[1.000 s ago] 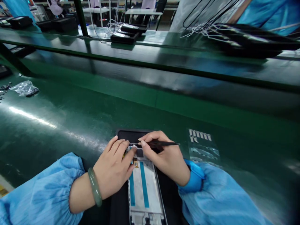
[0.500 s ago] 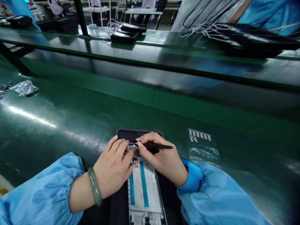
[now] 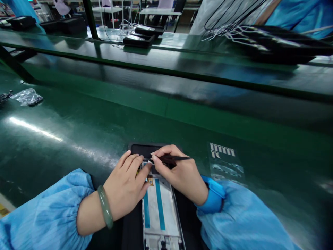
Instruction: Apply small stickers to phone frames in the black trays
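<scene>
An opened phone [image 3: 169, 208] lies in a black tray [image 3: 132, 229], its pale inner side and two blue strips facing up. At its upper left end, my left hand [image 3: 123, 185] grips the edge, fingers bent over the top and thumb on the inner side. Pinched in my right hand [image 3: 179, 173] is a pair of black tweezers [image 3: 179, 158], held nearly level. Their tips point left to the phone's top end, close to my left fingertips. What lies right at the tips is too small to make out.
A clear sheet with small pale stickers [image 3: 222, 150] lies right of the tray. Far left are a plastic bag [image 3: 27, 97] and small black parts [image 3: 5, 97]. A raised shelf [image 3: 166, 64] crosses behind, bearing black trays [image 3: 139, 41], cables and devices. A person in blue [image 3: 299, 17] is beyond.
The tweezers have turned slightly in my right hand, their back end now a little lower and slimmer to view. My left hand and the phone stay put.
</scene>
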A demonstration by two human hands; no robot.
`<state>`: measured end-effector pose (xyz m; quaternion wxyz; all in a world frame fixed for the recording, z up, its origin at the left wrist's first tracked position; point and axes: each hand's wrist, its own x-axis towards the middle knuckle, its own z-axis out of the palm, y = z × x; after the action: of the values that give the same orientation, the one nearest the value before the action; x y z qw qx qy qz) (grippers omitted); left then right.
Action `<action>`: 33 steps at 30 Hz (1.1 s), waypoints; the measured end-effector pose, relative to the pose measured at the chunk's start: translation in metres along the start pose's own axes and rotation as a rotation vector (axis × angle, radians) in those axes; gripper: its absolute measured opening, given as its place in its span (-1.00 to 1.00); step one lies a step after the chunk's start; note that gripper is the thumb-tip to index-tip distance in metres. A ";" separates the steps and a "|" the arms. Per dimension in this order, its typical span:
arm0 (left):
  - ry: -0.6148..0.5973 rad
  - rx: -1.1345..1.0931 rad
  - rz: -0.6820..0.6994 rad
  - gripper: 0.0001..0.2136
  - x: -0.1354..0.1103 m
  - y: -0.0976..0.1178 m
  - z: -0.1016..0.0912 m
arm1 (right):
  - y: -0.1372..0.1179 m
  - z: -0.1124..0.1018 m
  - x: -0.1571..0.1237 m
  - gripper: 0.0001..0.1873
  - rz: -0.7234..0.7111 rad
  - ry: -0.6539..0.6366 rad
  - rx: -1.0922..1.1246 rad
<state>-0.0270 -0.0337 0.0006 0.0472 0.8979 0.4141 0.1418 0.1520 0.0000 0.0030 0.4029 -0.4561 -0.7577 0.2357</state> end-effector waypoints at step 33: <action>-0.079 -0.034 0.000 -0.51 -0.003 -0.003 -0.004 | -0.008 -0.002 0.006 -0.93 0.017 -0.055 -0.139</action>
<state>-0.0326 -0.0345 0.0035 0.0789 0.9018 0.4096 0.1131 0.1481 0.0012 0.0126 0.3474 -0.4825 -0.7792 0.1984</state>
